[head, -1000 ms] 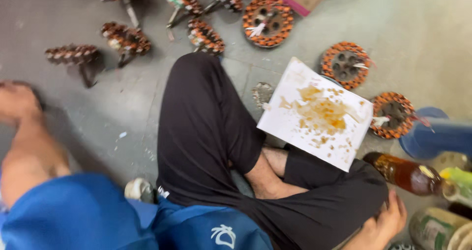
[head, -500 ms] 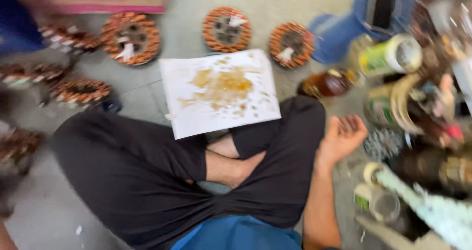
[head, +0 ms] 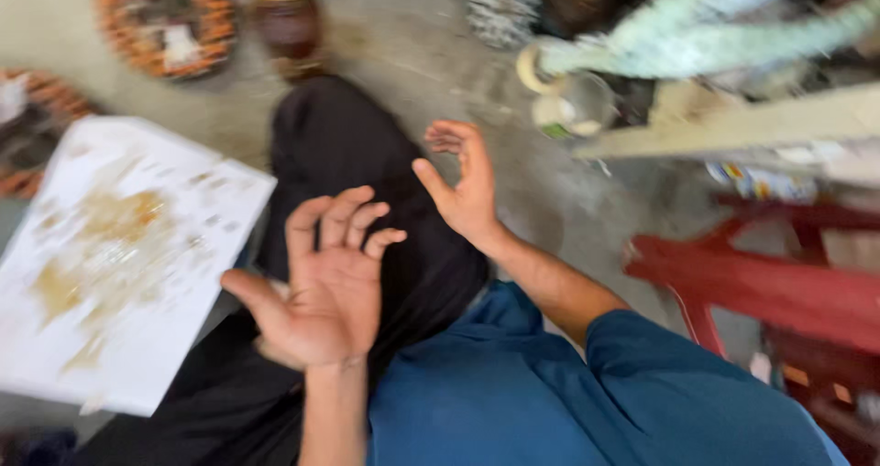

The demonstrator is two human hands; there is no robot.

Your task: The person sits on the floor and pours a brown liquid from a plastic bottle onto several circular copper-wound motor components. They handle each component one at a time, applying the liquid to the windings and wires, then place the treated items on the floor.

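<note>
Since half a second ago the view has swung right and closer, and both hands have come up over the lap, where before only the right one showed, low beside the knee. Largest in view is the blue shirt (head: 513, 393), a smooth matte cloth filling the lower middle, and above it the black trousers (head: 348, 164), soft and folded over a crossed leg. Left of the leg lies a white sheet of paper (head: 119, 264), a flat, four-sided piece stained with yellow-brown smears and crumbs; its near edge runs just beside the thigh. On the right stands a red plastic stool (head: 761, 283), glossy, with angled legs. The grey concrete floor (head: 412, 44) looks rough and dusty. At the top left sit round wound coils (head: 165, 21), copper-orange rings with white centres, badly blurred, and next to them a brown bottle (head: 289, 26), rounded and shiny. A pale clear cup (head: 573, 109) stands near the top right among clutter too smeared to tell. The left hand (head: 325, 292) hovers palm up over the thigh, fingers spread and loosely curled, holding nothing. The right hand (head: 467, 186) is raised just beyond it, also spread wide and empty, nearest the trousers and apart from the paper.
</note>
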